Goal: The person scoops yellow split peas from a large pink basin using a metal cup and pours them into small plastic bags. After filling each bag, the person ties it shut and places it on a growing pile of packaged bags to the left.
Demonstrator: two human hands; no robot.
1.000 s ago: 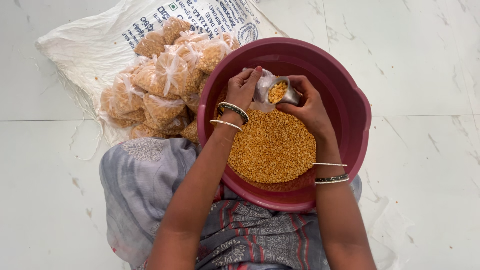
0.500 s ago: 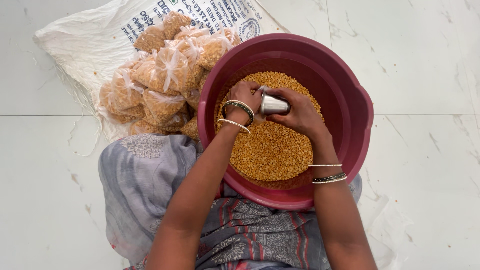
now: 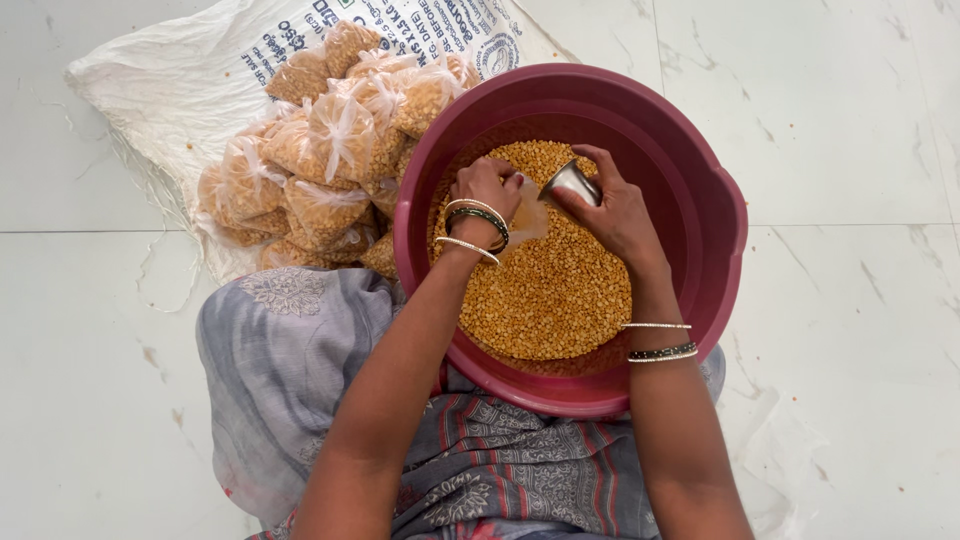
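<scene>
A large maroon plastic tub [image 3: 700,180] sits on the floor in front of me, partly filled with yellow split lentils [image 3: 560,290]. My right hand [image 3: 615,210] grips a small steel cup [image 3: 570,182], tipped toward the left. My left hand [image 3: 487,190] pinches the mouth of a small clear plastic bag [image 3: 528,218] that hangs under the cup with some lentils in it. Both hands hover over the far part of the lentil heap. Bangles ring both wrists.
A pile of several tied clear bags of lentils [image 3: 330,150] lies on a white woven sack [image 3: 150,90] to the left of the tub. Grey patterned cloth [image 3: 290,370] covers my lap. A loose clear plastic sheet [image 3: 790,450] lies on the white tiled floor at right.
The steel cup went down into the lentils and came back up, now tipped over the small bag. My left hand has shifted slightly left while holding the bag open.
</scene>
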